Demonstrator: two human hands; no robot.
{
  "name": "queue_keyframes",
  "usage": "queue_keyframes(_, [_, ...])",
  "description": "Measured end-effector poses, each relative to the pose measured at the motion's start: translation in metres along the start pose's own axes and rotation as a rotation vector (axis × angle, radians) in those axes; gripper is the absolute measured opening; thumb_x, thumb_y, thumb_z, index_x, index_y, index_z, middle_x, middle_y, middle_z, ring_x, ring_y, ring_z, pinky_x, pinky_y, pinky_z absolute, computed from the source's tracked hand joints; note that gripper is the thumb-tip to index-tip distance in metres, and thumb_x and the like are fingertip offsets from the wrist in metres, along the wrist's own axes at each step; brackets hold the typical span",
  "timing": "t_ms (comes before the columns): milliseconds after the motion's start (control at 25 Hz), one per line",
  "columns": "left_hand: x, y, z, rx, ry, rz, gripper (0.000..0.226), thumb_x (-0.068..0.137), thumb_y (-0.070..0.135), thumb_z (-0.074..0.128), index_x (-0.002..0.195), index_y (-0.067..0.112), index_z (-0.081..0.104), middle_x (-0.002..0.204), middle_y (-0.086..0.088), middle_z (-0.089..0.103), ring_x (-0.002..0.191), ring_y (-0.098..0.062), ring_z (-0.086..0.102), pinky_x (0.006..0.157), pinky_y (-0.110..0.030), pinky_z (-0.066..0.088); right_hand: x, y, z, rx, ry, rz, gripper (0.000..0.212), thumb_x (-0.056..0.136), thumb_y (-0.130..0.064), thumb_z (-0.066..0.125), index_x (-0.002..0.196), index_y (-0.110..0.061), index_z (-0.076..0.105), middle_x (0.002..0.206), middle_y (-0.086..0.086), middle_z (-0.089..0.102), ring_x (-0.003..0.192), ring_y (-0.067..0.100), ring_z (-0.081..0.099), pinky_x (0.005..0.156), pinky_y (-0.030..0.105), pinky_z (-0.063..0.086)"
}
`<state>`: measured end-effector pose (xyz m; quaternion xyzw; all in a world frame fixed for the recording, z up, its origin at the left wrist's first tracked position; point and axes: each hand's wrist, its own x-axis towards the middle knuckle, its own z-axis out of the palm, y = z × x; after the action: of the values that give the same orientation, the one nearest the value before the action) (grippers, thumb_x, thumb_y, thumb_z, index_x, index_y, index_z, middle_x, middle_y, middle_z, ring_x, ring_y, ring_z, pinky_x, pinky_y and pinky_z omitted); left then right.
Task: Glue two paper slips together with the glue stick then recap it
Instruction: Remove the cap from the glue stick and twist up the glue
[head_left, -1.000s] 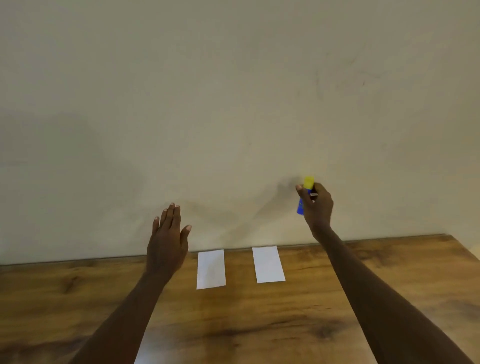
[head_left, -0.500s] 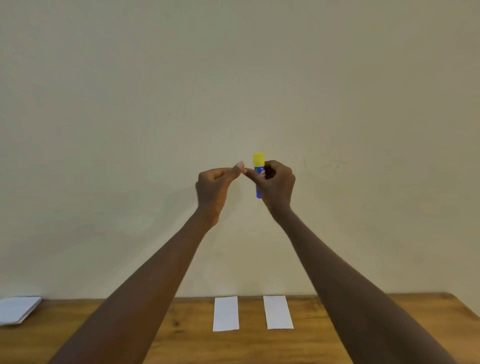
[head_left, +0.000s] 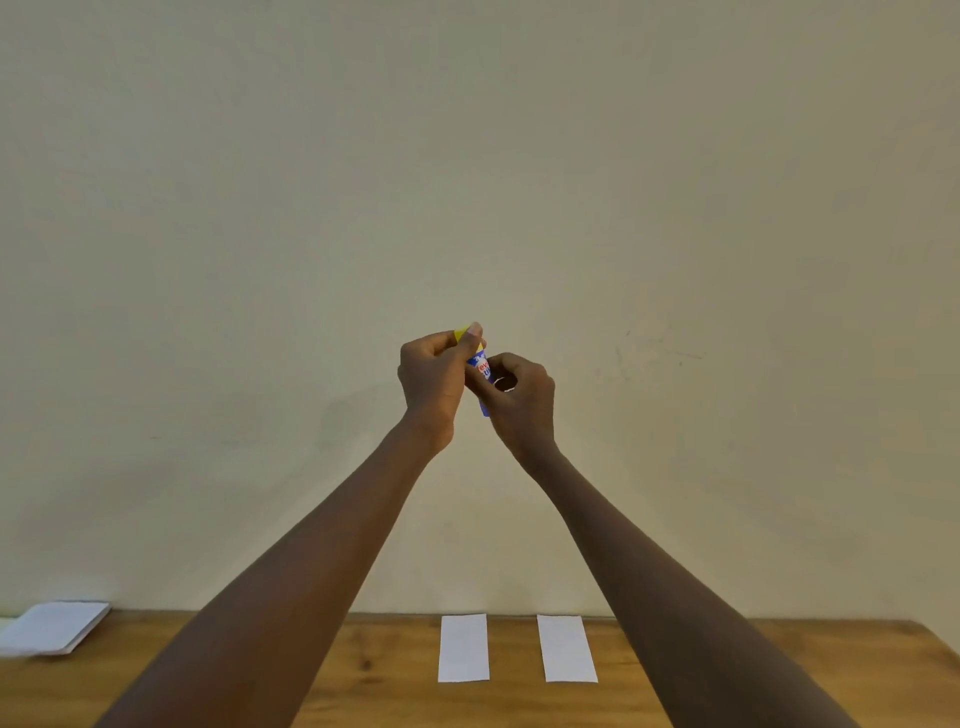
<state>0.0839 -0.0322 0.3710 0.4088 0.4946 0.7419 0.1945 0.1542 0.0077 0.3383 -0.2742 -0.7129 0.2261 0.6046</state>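
Note:
Both arms are raised in front of the wall, well above the table. My right hand (head_left: 519, 400) grips the blue body of the glue stick (head_left: 480, 366). My left hand (head_left: 434, 376) curls its fingers and thumb round the yellow cap (head_left: 461, 334) at the top of the stick. The cap still sits on the stick. Two white paper slips lie side by side on the wooden table (head_left: 779, 675) near the wall: the left slip (head_left: 463, 648) and the right slip (head_left: 567, 649), a gap between them.
A stack of white paper (head_left: 54, 627) lies at the far left of the table by the wall. The plain wall (head_left: 467, 156) rises straight behind the table's back edge.
My left hand rose from over the table and took hold of the yellow cap. My right hand carried the glue stick up and to the centre. The view tilted upward.

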Motion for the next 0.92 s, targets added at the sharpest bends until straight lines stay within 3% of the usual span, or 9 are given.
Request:
queue_keyframes(120, [0.001, 0.003, -0.003, 0.009, -0.053, -0.045, 0.022, 0.089, 0.021, 0.053, 0.088, 0.002, 0.065, 0.094, -0.013, 0.067, 0.078, -0.017, 0.062, 0.072, -0.021, 0.052, 0.000, -0.001, 0.001, -0.054, -0.123, 0.011, 0.035, 0.085, -0.026, 0.057, 0.062, 0.001, 0.054, 0.055, 0.015, 0.049, 0.052, 0.021, 0.038, 0.051, 0.029, 0.028])
queue_keyframes(240, [0.003, 0.008, -0.009, -0.071, -0.143, -0.087, 0.028, 0.095, 0.024, 0.041, 0.080, 0.010, 0.060, 0.091, -0.007, 0.066, 0.084, -0.017, 0.063, 0.066, -0.015, 0.052, -0.004, -0.001, 0.002, -0.013, -0.239, 0.038, 0.038, 0.092, -0.022, 0.045, 0.065, 0.001, 0.059, 0.061, 0.014, 0.057, 0.050, 0.015, 0.046, 0.051, 0.014, 0.034])
queue_keyframes(360, [0.008, 0.013, -0.014, -0.134, -0.165, -0.161, 0.030, 0.098, 0.028, 0.031, 0.078, 0.019, 0.053, 0.084, 0.004, 0.064, 0.100, -0.020, 0.060, 0.097, -0.044, 0.040, -0.012, 0.004, 0.002, 0.049, -0.239, 0.083, 0.037, 0.093, -0.020, 0.040, 0.069, 0.000, 0.059, 0.066, 0.010, 0.057, 0.052, 0.009, 0.047, 0.054, 0.013, 0.036])
queue_keyframes(440, [0.010, 0.013, -0.017, -0.147, -0.153, -0.195, 0.030, 0.098, 0.030, 0.026, 0.080, 0.021, 0.049, 0.088, 0.005, 0.063, 0.105, -0.021, 0.058, 0.102, -0.052, 0.034, -0.014, 0.008, -0.001, 0.080, -0.194, 0.099, 0.032, 0.092, -0.023, 0.042, 0.068, -0.006, 0.054, 0.062, 0.005, 0.056, 0.050, 0.008, 0.049, 0.053, 0.016, 0.037])
queue_keyframes(560, [0.009, 0.005, -0.022, -0.087, -0.251, -0.211, 0.026, 0.096, 0.040, 0.028, 0.097, 0.020, 0.045, 0.107, 0.002, 0.060, 0.113, -0.022, 0.052, 0.100, -0.053, 0.032, -0.012, 0.008, -0.008, 0.145, -0.167, 0.108, 0.026, 0.090, -0.028, 0.046, 0.075, -0.007, 0.050, 0.058, -0.001, 0.054, 0.040, 0.006, 0.053, 0.042, 0.014, 0.040])
queue_keyframes(680, [0.002, -0.002, -0.018, 0.007, -0.333, -0.167, 0.022, 0.088, 0.038, 0.050, 0.099, 0.019, 0.045, 0.102, -0.003, 0.058, 0.103, -0.022, 0.052, 0.093, -0.048, 0.038, -0.008, 0.004, -0.011, 0.142, -0.153, 0.074, 0.020, 0.088, -0.025, 0.051, 0.076, -0.009, 0.048, 0.059, 0.000, 0.056, 0.037, 0.005, 0.052, 0.039, 0.010, 0.038])
queue_keyframes(840, [-0.004, 0.000, -0.011, -0.014, -0.167, 0.030, 0.029, 0.075, 0.016, 0.071, 0.067, 0.013, 0.044, 0.059, 0.002, 0.055, 0.058, -0.006, 0.059, 0.060, -0.023, 0.052, -0.011, 0.002, -0.012, 0.105, -0.124, 0.068, 0.026, 0.078, -0.023, 0.065, 0.091, -0.004, 0.054, 0.076, 0.007, 0.059, 0.054, 0.013, 0.058, 0.051, 0.019, 0.048])
queue_keyframes(920, [-0.001, 0.002, -0.010, -0.009, -0.073, 0.072, 0.035, 0.072, 0.015, 0.073, 0.061, 0.013, 0.041, 0.052, 0.006, 0.052, 0.056, -0.006, 0.058, 0.064, -0.027, 0.053, -0.017, 0.003, -0.012, 0.144, -0.038, 0.108, 0.037, 0.069, -0.023, 0.074, 0.096, -0.008, 0.054, 0.079, 0.000, 0.059, 0.063, 0.013, 0.059, 0.057, 0.019, 0.050])
